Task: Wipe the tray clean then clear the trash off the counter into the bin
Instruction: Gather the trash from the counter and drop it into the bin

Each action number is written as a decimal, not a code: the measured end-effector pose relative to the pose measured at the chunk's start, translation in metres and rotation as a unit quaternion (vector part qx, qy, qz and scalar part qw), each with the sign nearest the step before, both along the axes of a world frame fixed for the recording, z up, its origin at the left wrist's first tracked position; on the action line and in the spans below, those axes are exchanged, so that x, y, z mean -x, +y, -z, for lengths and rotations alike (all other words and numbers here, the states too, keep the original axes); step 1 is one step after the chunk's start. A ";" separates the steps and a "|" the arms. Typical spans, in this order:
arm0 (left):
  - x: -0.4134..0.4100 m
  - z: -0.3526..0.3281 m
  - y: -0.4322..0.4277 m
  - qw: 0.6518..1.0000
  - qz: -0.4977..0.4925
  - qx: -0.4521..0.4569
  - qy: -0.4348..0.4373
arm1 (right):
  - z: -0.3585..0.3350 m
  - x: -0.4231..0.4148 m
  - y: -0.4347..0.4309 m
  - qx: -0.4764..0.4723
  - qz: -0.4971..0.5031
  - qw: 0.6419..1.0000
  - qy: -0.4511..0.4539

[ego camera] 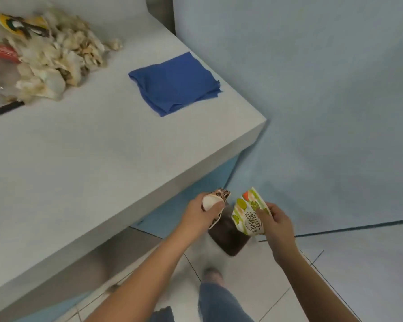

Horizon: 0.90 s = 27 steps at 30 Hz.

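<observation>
My left hand point(203, 213) grips a crumpled paper cup with a brown leopard pattern point(215, 201), just past the counter's front edge. My right hand point(276, 219) holds a crushed paper cup printed with limes and "HELLO SUMMER" point(248, 211). Both cups hang over a dark brown bin point(229, 239) that stands on the floor below the counter corner. A folded blue cloth point(175, 83) lies near the right end of the grey counter point(91, 159). A heap of crumpled tissues and wrappers point(44, 56) sits at the counter's far left. No tray is in view.
A black edge point(4, 110) pokes out under the trash heap at the left border. A pale blue wall point(312, 89) stands to the right. My jeans leg and shoe point(213, 289) are on the tiled floor beside the bin.
</observation>
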<state>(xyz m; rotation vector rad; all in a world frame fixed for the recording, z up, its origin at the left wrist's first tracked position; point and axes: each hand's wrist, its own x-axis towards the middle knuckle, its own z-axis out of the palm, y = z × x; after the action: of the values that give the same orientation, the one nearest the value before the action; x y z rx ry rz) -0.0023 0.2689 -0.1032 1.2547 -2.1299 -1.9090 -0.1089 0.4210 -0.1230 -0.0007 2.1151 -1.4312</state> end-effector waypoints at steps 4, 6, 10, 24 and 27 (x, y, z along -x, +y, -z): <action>0.037 0.088 0.029 0.992 -0.004 0.004 -0.124 | 0.084 0.027 0.024 -0.099 -0.014 0.992 -0.075; 0.053 0.124 0.040 0.985 0.012 0.017 -0.173 | 0.122 0.037 0.028 -0.139 -0.016 0.985 -0.101; 0.078 0.181 0.055 0.975 0.030 0.022 -0.221 | 0.189 0.051 0.036 -0.235 -0.052 0.967 -0.083; 0.060 0.182 0.053 0.974 0.112 0.112 -0.164 | 0.201 0.047 0.013 -0.156 -0.184 0.970 -0.010; 0.049 0.114 0.041 0.976 0.044 0.211 -0.043 | 0.127 0.038 -0.010 -0.047 -0.159 0.985 0.042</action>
<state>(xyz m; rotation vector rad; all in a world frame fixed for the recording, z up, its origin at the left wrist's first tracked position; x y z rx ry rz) -0.0510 0.3100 -0.2171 1.1848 -2.4915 -1.3373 -0.1467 0.4112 -0.2497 -0.3520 2.1342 -1.1601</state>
